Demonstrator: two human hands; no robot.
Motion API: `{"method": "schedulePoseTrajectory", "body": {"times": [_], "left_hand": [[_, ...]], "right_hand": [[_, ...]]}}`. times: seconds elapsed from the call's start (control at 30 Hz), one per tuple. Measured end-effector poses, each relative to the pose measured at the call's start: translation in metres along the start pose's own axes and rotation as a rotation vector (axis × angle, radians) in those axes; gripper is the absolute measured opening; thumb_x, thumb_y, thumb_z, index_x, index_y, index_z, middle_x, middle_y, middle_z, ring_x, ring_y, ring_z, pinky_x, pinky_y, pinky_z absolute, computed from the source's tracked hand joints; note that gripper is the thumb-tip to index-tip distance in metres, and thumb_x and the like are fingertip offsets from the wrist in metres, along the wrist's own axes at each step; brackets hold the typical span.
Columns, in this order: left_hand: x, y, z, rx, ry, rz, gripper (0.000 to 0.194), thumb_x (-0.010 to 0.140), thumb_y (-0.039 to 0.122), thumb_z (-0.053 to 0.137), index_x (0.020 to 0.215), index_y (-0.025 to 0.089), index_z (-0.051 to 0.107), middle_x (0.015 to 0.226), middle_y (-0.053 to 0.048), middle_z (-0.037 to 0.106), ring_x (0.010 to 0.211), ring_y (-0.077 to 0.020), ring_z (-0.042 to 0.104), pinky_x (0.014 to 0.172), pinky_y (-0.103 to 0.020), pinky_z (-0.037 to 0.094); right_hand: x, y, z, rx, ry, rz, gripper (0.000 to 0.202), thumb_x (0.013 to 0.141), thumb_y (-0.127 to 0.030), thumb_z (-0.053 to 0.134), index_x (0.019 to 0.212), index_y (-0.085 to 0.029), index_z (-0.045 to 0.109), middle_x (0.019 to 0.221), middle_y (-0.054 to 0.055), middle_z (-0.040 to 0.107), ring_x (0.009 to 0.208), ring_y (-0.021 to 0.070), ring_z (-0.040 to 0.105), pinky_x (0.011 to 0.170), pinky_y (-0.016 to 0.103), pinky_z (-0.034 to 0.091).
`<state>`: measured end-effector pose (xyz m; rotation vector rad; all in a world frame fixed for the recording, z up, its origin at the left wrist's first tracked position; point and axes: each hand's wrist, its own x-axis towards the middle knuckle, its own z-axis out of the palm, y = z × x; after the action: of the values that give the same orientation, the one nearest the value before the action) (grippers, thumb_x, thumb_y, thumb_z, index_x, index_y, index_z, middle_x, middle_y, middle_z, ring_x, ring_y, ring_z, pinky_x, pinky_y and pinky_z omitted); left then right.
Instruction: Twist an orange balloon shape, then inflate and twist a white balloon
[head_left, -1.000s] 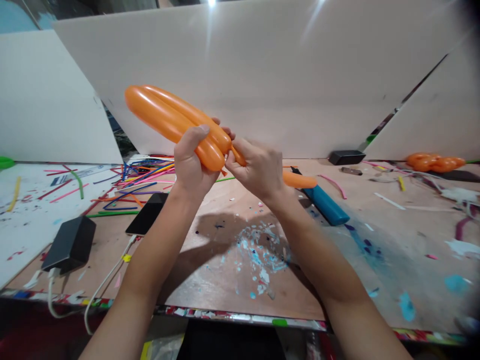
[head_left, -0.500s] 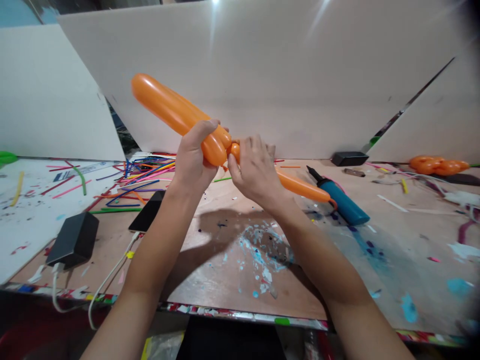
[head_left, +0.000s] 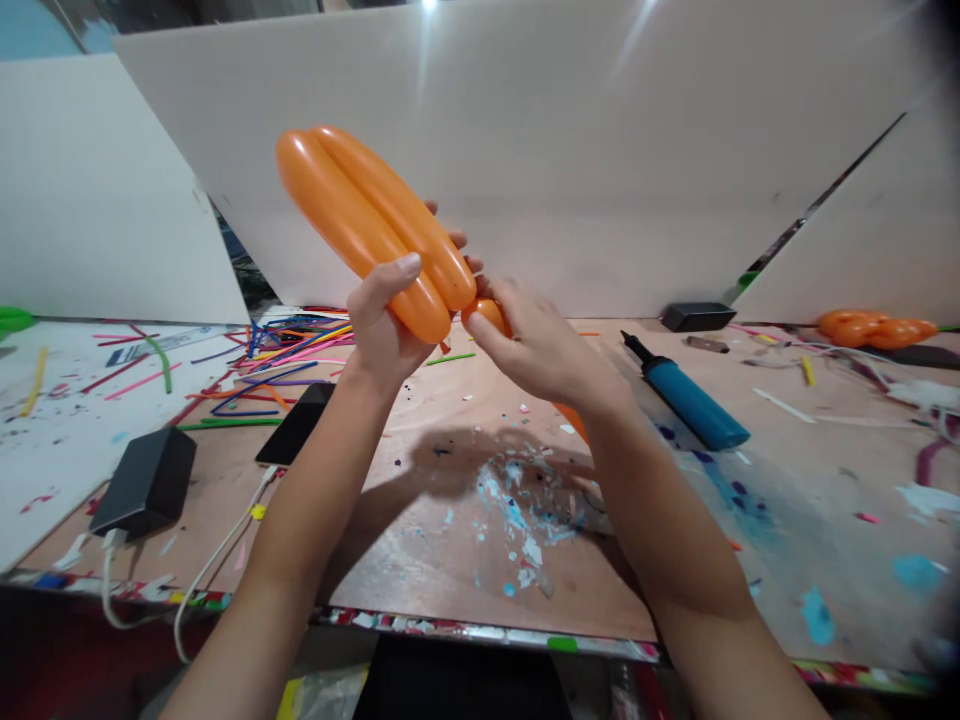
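Observation:
An orange modelling balloon [head_left: 352,205], folded into two long segments side by side, slants up and left above the table. My left hand [head_left: 394,315] is wrapped round the lower end of those segments, thumb on top and fingertips showing behind. Just to the right, my right hand [head_left: 540,345] is closed on a short round section of the same balloon, beside the twist. Some of the right fingers are blurred or hidden behind it. A further stretch of orange balloon shows below the right wrist, mostly covered by the forearm.
A blue hand pump [head_left: 694,402] lies on the right of the paint-stained table [head_left: 450,560]. Thin uninflated balloons [head_left: 262,385] are heaped at the left, near a phone [head_left: 296,422] and a black box [head_left: 146,480] with cables. Another orange balloon shape [head_left: 874,328] sits far right.
The folded balloon has rolled so both long segments face me. My right hand has turned about the short section, and the balloon's tail has swung from near the pump to beneath my right forearm.

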<state>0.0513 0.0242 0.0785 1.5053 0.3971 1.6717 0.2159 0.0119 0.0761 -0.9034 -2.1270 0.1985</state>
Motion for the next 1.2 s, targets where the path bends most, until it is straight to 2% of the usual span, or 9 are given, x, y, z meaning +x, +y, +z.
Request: {"method": "schedulePoseTrajectory", "body": {"times": [0.13,0.27,0.37,0.43,0.57,0.77,0.83,0.97,1.2], "left_hand": [[-0.004,0.003,0.004,-0.001,-0.012,0.03,0.057,0.073,0.067,0.064,0.117,0.03,0.063,0.114,-0.008,0.072,0.122,-0.0357,0.064,0.097,-0.052,0.054],[-0.004,0.004,0.004,0.02,0.007,0.045,0.059,0.073,0.07,0.064,0.118,0.032,0.061,0.113,-0.007,0.072,0.124,-0.0356,0.064,0.098,-0.052,0.054],[-0.005,0.007,0.005,-0.036,0.027,0.036,0.059,0.072,0.068,0.067,0.117,0.031,0.062,0.113,-0.007,0.073,0.123,-0.0357,0.064,0.099,-0.051,0.054],[-0.006,0.009,0.007,-0.091,0.046,0.029,0.057,0.07,0.066,0.069,0.114,0.03,0.063,0.112,-0.007,0.073,0.122,-0.0356,0.064,0.098,-0.049,0.055],[-0.009,0.015,0.013,-0.189,0.068,0.011,0.048,0.071,0.056,0.071,0.111,0.03,0.067,0.11,-0.006,0.074,0.119,-0.0346,0.066,0.097,-0.046,0.055],[-0.01,0.019,0.012,-0.231,0.095,0.018,0.048,0.067,0.054,0.077,0.108,0.031,0.069,0.109,-0.007,0.074,0.121,-0.0366,0.063,0.094,-0.047,0.055],[-0.01,0.02,0.012,-0.235,0.094,0.021,0.048,0.067,0.054,0.078,0.108,0.03,0.069,0.11,-0.008,0.074,0.122,-0.0369,0.063,0.095,-0.046,0.055],[-0.011,0.017,0.016,-0.233,0.114,0.011,0.048,0.069,0.056,0.078,0.109,0.03,0.068,0.11,-0.008,0.073,0.122,-0.0377,0.063,0.093,-0.046,0.055],[-0.007,0.009,0.019,-0.24,0.235,0.05,0.034,0.08,0.057,0.072,0.1,0.03,0.066,0.103,-0.006,0.071,0.117,-0.0312,0.065,0.089,-0.039,0.056]], "right_hand": [[-0.001,0.0,0.0,0.044,0.096,0.018,0.038,0.08,-0.037,0.071,0.107,-0.021,0.049,0.102,0.007,0.065,0.085,0.0235,0.061,0.078,0.039,0.05],[-0.007,-0.01,-0.003,0.078,0.047,-0.004,0.026,0.096,-0.042,0.052,0.113,-0.022,0.049,0.107,0.009,0.066,0.093,0.0254,0.063,0.084,0.042,0.051],[-0.009,-0.017,-0.006,0.057,0.015,-0.055,0.02,0.102,-0.034,0.037,0.107,-0.021,0.052,0.11,0.01,0.065,0.102,0.0251,0.061,0.092,0.043,0.049],[-0.01,-0.017,-0.005,0.039,0.07,-0.075,0.014,0.098,-0.032,0.047,0.105,-0.022,0.051,0.11,0.009,0.064,0.101,0.0249,0.06,0.092,0.043,0.049],[-0.009,-0.015,-0.001,0.095,0.127,-0.094,0.035,0.086,-0.031,0.063,0.115,-0.023,0.046,0.108,0.006,0.062,0.092,0.0234,0.061,0.084,0.042,0.052],[-0.008,-0.024,-0.005,0.153,0.03,-0.099,0.016,0.1,-0.026,0.04,0.113,-0.022,0.048,0.113,0.008,0.064,0.098,0.0227,0.061,0.091,0.043,0.05],[-0.007,-0.022,-0.005,0.146,0.049,-0.121,0.013,0.097,-0.026,0.047,0.109,-0.022,0.049,0.111,0.007,0.065,0.097,0.0229,0.061,0.091,0.043,0.051],[-0.006,-0.01,0.003,0.145,0.145,-0.169,0.03,0.088,-0.027,0.063,0.112,-0.024,0.045,0.113,0.007,0.063,0.092,0.021,0.062,0.082,0.039,0.054],[-0.005,-0.003,0.017,0.036,0.124,-0.303,0.031,0.098,-0.042,0.057,0.118,-0.025,0.04,0.113,0.006,0.06,0.091,0.0207,0.063,0.077,0.039,0.057]]}}
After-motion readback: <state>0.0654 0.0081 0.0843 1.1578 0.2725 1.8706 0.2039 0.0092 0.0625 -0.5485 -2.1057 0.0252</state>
